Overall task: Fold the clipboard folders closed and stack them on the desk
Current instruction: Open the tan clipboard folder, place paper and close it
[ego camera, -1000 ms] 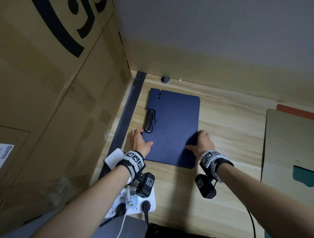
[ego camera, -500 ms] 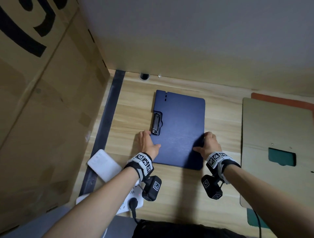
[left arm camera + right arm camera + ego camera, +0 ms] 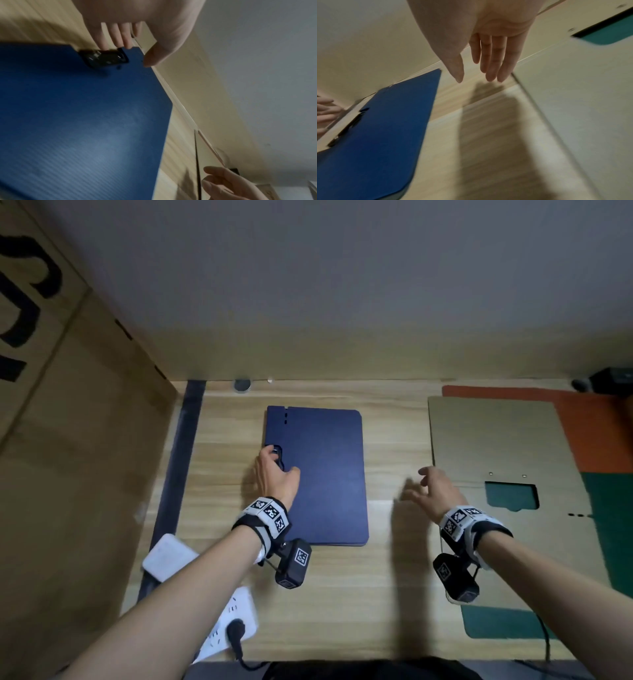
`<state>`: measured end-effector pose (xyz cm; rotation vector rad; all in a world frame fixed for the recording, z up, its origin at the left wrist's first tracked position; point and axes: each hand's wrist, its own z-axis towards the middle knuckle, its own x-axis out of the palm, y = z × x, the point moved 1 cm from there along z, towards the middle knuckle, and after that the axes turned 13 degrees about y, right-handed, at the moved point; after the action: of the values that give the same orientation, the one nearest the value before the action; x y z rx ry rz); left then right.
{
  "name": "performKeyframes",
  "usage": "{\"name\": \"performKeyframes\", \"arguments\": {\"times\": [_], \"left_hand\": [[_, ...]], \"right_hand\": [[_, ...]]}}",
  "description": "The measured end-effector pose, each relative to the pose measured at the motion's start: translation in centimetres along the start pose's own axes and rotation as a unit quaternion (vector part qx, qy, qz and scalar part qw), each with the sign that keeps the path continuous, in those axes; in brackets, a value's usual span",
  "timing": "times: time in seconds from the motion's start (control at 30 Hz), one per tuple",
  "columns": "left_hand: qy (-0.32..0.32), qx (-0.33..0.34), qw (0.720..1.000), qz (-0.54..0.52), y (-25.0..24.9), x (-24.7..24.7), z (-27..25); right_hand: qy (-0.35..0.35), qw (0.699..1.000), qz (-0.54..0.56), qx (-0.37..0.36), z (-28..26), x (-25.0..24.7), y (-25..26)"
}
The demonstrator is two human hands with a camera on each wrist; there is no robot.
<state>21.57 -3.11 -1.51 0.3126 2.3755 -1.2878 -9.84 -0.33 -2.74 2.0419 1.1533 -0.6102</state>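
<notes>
— On the desk (image 3: 342, 594), what did the head view give that the wrists did not?

— Whole layout; the blue folder (image 3: 322, 474) lay closed and flat, left of centre, long axis running away from the person toward the wall, clip (image 3: 278, 457) on its left edge; a tan folder (image 3: 496, 446) lay opened out well to the right, over an orange folder (image 3: 589, 426) and a green one (image 3: 613, 522); a power strip (image 3: 229, 625) sat at the near left, beside a cardboard box (image 3: 68, 474).

— And the hands?

— From above, the left hand (image 3: 275, 474) rested at the blue folder's left edge by the clip; the right hand (image 3: 433, 491) hung over bare wood between the two folders, blurred.

— Did the left wrist add anything?

— Yes; it showed the left fingers (image 3: 116, 36) fairly straight, tips touching the folder's edge beside the black clip (image 3: 104, 59), thumb (image 3: 154, 56) at the edge too; whether they pinched it I could not tell; they looked released rather than clenched.

— The right wrist?

— The right hand (image 3: 488, 47) spread loose, fingers (image 3: 494, 60) straight, holding nothing, above the desk; the blue folder (image 3: 376, 135) to its left, the tan one's edge (image 3: 573, 94) just to its right.
</notes>
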Motion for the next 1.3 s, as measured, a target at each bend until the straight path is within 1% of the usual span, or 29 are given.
{"name": "performKeyframes", "arguments": {"times": [0.03,0.1,0.17,0.23,0.33,0.43,0.53,0.6,0.67,0.73,0.83,0.97,1.03,1.17,1.23,1.3], "left_hand": [[0.017,0.013,1.0,-0.012,-0.8,1.4,-0.3],[0.073,0.029,0.996,-0.029,-2.4,4.7,-1.1],[0.134,0.035,0.99,-0.022,-3.6,8.2,-2.0],[0.181,0.038,0.983,0.0,-4.5,11.9,-2.9],[0.226,0.011,0.974,0.024,-5.1,17.3,-4.1],[0.265,-0.026,0.963,0.039,-5.1,22.2,-5.2],[0.271,-0.07,0.96,0.018,-5.6,26.2,-6.2],[0.252,-0.091,0.963,-0.02,-5.8,28.2,-6.6],[0.218,-0.105,0.969,-0.047,-5.6,29.5,-6.6],[0.182,-0.111,0.976,-0.049,-4.9,30.2,-6.4],[0.183,-0.092,0.978,-0.028,-3.5,30.8,-5.7],[0.196,-0.052,0.979,0.006,-4.6,28.9,-7.6],[0.178,-0.029,0.983,0.014,-5.6,27.3,-8.7],[0.159,0.032,0.986,0.028,-8.2,23.8,-9.9],[0.156,0.068,0.985,0.035,-10.1,22.1,-10.3],[0.16,0.1,0.981,0.046,-12.6,20.2,-11.2]], "right_hand": [[-0.006,1.0,0.002,0.012,-0.4,-0.7,-1.6],[-0.021,0.999,0.014,0.041,-1.3,-2.0,-4.9],[-0.04,0.997,0.027,0.064,-2.0,-2.8,-8.1],[-0.053,0.995,0.047,0.075,-2.4,-3.5,-11.2],[-0.044,0.993,0.073,0.076,-2.5,-4.0,-15.1],[-0.017,0.995,0.087,0.037,-2.4,-4.1,-17.7],[-0.002,0.996,0.094,-0.007,-2.2,-4.0,-19.1],[0.011,0.995,0.097,-0.026,-2.0,-3.8,-19.7],[0.021,0.995,0.092,-0.04,-2.0,-3.4,-20.1],[0.026,0.994,0.092,-0.051,-2.0,-3.0,-20.2],[0.029,0.993,0.096,-0.065,-2.2,-2.9,-20.1],[0.029,0.987,0.129,-0.094,-2.6,-3.4,-19.6],[0.029,0.986,0.128,-0.104,-2.7,-4.2,-19.2],[0.0,0.986,0.112,-0.12,-3.1,-7.8,-17.5],[-0.027,0.985,0.107,-0.132,-3.7,-10.6,-16.0],[-0.063,0.981,0.089,-0.159,-4.3,-13.7,-14.4]]}}
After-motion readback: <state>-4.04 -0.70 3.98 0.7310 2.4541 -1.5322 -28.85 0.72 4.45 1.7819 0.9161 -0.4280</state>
